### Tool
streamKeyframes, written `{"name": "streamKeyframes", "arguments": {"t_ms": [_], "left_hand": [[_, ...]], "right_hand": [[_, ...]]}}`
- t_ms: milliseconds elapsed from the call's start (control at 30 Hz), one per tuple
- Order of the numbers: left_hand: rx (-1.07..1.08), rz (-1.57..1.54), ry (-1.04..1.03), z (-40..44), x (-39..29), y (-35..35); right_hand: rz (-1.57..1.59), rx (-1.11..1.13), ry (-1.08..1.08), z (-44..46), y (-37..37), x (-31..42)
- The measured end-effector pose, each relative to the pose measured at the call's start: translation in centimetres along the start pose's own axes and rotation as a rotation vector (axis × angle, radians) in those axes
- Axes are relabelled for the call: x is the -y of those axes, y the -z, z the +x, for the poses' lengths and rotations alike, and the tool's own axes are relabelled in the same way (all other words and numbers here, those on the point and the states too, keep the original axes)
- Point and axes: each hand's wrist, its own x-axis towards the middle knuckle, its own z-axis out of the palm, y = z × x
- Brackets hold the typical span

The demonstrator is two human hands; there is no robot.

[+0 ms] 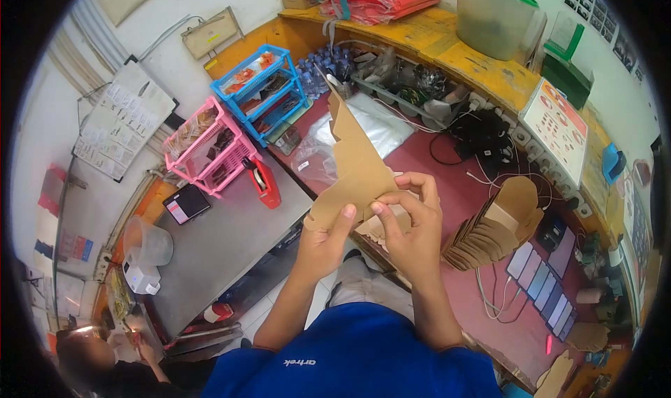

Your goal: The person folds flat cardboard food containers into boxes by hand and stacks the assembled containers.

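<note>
– Fingers (342, 220) first. Spread or pinching?
– Pinching, both hands. Left hand (323, 246): thumb flat on the near face of a folded tan cardboard piece with a wavy-cut edge (353, 171), at its lower left. Its other fingers are mostly hidden behind.
– Right hand (414, 225)?
– Thumb and forefinger pinch the lower right edge, other fingers curled.
– Where's the piece?
– Held up in the air, above the gap between the grey metal tabletop (217, 265) and the dull red tabletop (458, 304). Pointed end up and away from the body.
– Nearby?
– Another tan cardboard piece (375, 232) under the hands, partly covered. Fanned stack of brown cardboard pieces with rounded ends (482, 241) on the red top, right of the right hand. Clear plastic bags (383, 127) beyond.
– Left side?
– Red tape dispenser (265, 188) on the grey top, beside a pink plastic tiered basket (213, 153).
</note>
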Motion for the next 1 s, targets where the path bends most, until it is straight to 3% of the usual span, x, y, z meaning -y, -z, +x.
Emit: {"name": "streamKeyframes", "arguments": {"t_ms": [67,167,233,367,633,733,867,1000], "left_hand": [[-0.031,0.031,-0.005,-0.2,0.9,0.0],[-0.096,-0.169,0.040,-0.3,1.9,-0.2],[-0.137,-0.209,0.031,-0.5,2.0,-0.3],[-0.140,-0.227,0.030,0.0,1.8,0.1],[-0.070,0.117,-0.074,-0.1,1.0,-0.1],[-0.094,0.191,-0.089,-0.2,0.8,-0.5],[-0.087,0.086,-0.002,-0.6,2.4,0.2],[-0.090,0.104,0.040,-1.2,5.0,1.0]], "right_hand": [[0.028,-0.035,-0.017,-0.2,-0.4,-0.3],[0.193,-0.083,-0.122,-0.1,-0.6,-0.5],[0.025,-0.049,0.018,-0.1,-0.3,-0.1],[0.110,-0.004,0.030,-0.2,-0.3,-0.9],[0.339,-0.017,-0.162,0.0,-0.5,-1.2],[0.258,-0.019,-0.084,-0.1,-1.1,-2.0],[0.370,-0.015,-0.155,-0.5,-1.4,-2.5],[0.145,0.048,-0.087,-2.2,-2.1,-4.3]]}}
